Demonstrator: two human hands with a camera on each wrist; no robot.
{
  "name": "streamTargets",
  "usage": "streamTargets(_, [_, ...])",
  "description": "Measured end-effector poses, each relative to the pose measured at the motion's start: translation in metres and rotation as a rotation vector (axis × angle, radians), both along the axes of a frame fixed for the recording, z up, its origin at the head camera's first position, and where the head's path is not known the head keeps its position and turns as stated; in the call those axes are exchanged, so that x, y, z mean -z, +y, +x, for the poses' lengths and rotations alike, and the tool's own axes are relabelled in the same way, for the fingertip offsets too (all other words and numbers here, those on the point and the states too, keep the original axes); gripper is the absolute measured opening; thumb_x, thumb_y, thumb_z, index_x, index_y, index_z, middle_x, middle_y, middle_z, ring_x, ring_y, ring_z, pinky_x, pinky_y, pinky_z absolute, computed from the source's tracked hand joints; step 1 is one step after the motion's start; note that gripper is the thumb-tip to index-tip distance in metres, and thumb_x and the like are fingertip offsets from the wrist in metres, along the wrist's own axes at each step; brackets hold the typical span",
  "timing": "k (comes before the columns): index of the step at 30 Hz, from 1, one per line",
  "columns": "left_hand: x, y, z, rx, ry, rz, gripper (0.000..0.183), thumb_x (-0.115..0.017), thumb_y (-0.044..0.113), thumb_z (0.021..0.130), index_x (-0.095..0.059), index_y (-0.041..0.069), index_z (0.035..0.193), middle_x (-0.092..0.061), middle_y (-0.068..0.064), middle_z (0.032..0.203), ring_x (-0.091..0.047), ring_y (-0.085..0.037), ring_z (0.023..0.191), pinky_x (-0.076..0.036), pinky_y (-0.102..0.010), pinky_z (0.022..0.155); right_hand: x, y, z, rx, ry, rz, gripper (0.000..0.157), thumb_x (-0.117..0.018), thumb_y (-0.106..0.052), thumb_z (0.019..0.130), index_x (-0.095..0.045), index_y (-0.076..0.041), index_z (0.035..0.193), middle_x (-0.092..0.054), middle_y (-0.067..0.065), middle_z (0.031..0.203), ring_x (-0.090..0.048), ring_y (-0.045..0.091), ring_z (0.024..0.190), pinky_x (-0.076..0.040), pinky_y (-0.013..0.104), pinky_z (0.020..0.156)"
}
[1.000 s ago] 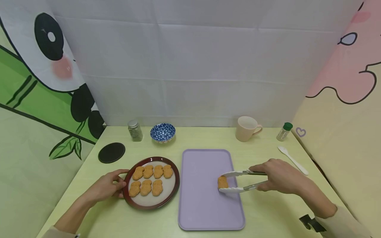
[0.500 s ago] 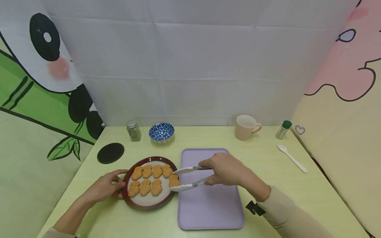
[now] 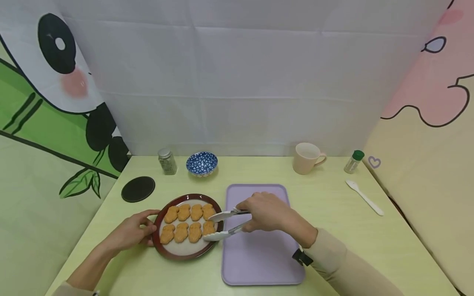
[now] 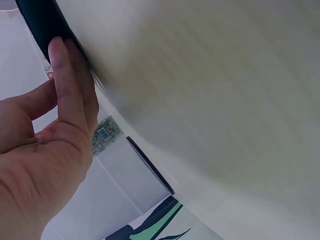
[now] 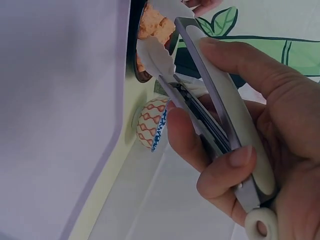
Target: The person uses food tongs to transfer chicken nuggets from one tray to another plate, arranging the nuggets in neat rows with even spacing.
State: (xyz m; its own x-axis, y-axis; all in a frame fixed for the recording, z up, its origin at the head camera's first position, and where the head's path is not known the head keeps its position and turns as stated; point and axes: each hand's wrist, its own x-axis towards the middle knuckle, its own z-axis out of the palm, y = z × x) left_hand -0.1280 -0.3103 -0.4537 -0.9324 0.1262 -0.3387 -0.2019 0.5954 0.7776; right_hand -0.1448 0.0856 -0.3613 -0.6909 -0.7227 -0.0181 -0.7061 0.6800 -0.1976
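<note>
On the left of the table in the head view, a brown-rimmed plate point(image 3: 185, 257) bears two rows of golden-brown shaped nuggets point(image 3: 181, 233). My left hand point(image 3: 135, 232) holds the plate's left rim between thumb and fingers; the left wrist view shows fingers point(image 4: 70, 92) against its dark edge. My right hand point(image 3: 264, 212) grips white-tipped tongs point(image 3: 224, 215) over the lilac tray point(image 3: 263, 263). The tongs' tips stand on either side of a nugget point(image 3: 209, 227) at the lower row's right end. Whether they still press it is unclear. In the right wrist view, fingers wrap the tongs' handles point(image 5: 227, 95).
Along the back stand a herb jar point(image 3: 167, 162), a blue patterned bowl point(image 3: 201, 163), a pink mug point(image 3: 306, 159) and a green-capped shaker point(image 3: 354, 162). A black round coaster point(image 3: 138, 189) lies at left. A white spoon point(image 3: 364, 197) lies at right.
My right hand has carried a nugget in the tongs leftward from above the tray to the plate, where it now sits in the lower row. My left hand has stayed at the rim.
</note>
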Motion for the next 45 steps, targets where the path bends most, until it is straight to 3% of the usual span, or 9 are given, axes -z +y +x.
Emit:
streamTargets(12, [0.002, -0.001, 0.001, -0.003, -0.008, -0.014, 0.049, -0.055, 0.003, 0.094, -0.04, 0.007, 0.14, -0.057, -0.012, 0.09, -0.062, -0.023, 0.067, -0.049, -0.031, 0.056, 0.005, 0.0, 0.001, 0.019, -0.055, -0.02, 0.033, -0.079, -0.039, 0.069, -0.07, -0.025, 0.098, -0.054, -0.018, 0.068, -0.047, 0.008, 0.06, -0.039, 0.027, 0.054])
streamTargets(21, [0.001, 0.0, 0.003, -0.006, 0.003, -0.021, 0.049, -0.055, 0.003, 0.093, -0.04, 0.007, 0.14, -0.058, -0.012, 0.089, -0.062, -0.023, 0.066, -0.049, -0.031, 0.056, -0.002, 0.029, 0.012, 0.082, -0.046, -0.094, 0.055, -0.078, -0.043, 0.069, -0.066, -0.022, 0.119, -0.065, -0.014, 0.094, -0.055, 0.007, 0.076, -0.045, 0.031, 0.066])
streamTargets(26, [0.0, 0.0, 0.002, -0.005, 0.007, -0.018, 0.049, -0.055, 0.003, 0.093, -0.04, 0.008, 0.14, -0.057, -0.012, 0.09, -0.062, -0.022, 0.066, -0.049, -0.031, 0.056, -0.001, 0.065, 0.016, 0.215, 0.004, -0.18, 0.066, -0.079, -0.045, 0.067, -0.062, -0.018, 0.125, -0.066, -0.01, 0.094, -0.055, 0.006, 0.072, -0.044, 0.029, 0.063])
streamTargets(30, [0.001, -0.001, 0.001, -0.001, 0.013, -0.013, 0.049, -0.056, 0.002, 0.093, -0.041, 0.007, 0.139, -0.058, -0.012, 0.089, -0.063, -0.022, 0.066, -0.05, -0.031, 0.057, 0.008, 0.103, 0.02, 0.384, -0.008, -0.264, 0.069, -0.079, -0.046, 0.069, -0.059, -0.015, 0.127, -0.059, -0.009, 0.075, -0.048, 0.006, 0.058, -0.04, 0.028, 0.054])
streamTargets(33, [0.001, 0.0, 0.001, 0.001, 0.017, -0.013, 0.049, -0.056, 0.002, 0.093, -0.041, 0.007, 0.139, -0.058, -0.012, 0.09, -0.063, -0.022, 0.066, -0.05, -0.031, 0.057, 0.019, 0.135, 0.023, 0.528, -0.003, -0.316, 0.073, -0.078, -0.049, 0.072, -0.056, -0.01, 0.13, -0.057, -0.005, 0.07, -0.047, 0.008, 0.055, -0.038, 0.03, 0.051])
streamTargets(38, [0.002, 0.0, 0.002, 0.004, 0.016, -0.013, 0.049, -0.055, 0.002, 0.093, -0.04, 0.007, 0.14, -0.058, -0.012, 0.089, -0.063, -0.023, 0.065, -0.049, -0.031, 0.056, 0.039, 0.181, 0.032, 0.698, 0.04, -0.32, 0.082, -0.072, -0.056, 0.075, -0.051, -0.002, 0.133, -0.067, 0.014, 0.096, -0.054, 0.015, 0.063, -0.04, 0.033, 0.055])
streamTargets(41, [0.001, 0.0, 0.002, 0.013, 0.021, -0.017, 0.049, -0.055, 0.003, 0.093, -0.04, 0.007, 0.14, -0.058, -0.012, 0.089, -0.063, -0.023, 0.065, -0.049, -0.031, 0.056, 0.053, 0.201, 0.04, 0.764, 0.047, -0.306, 0.084, -0.069, -0.058, 0.076, -0.05, 0.001, 0.133, -0.063, 0.023, 0.113, -0.062, 0.03, 0.078, -0.044, 0.041, 0.06])
streamTargets(45, [0.0, 0.0, 0.003, 0.012, 0.029, -0.015, 0.049, -0.055, 0.003, 0.093, -0.04, 0.006, 0.14, -0.058, -0.012, 0.088, -0.063, -0.022, 0.065, -0.05, -0.031, 0.057, 0.07, 0.218, 0.045, 0.825, 0.05, -0.296, 0.089, -0.066, -0.061, 0.077, -0.047, 0.006, 0.132, -0.06, 0.029, 0.114, -0.06, 0.045, 0.091, -0.046, 0.048, 0.062])
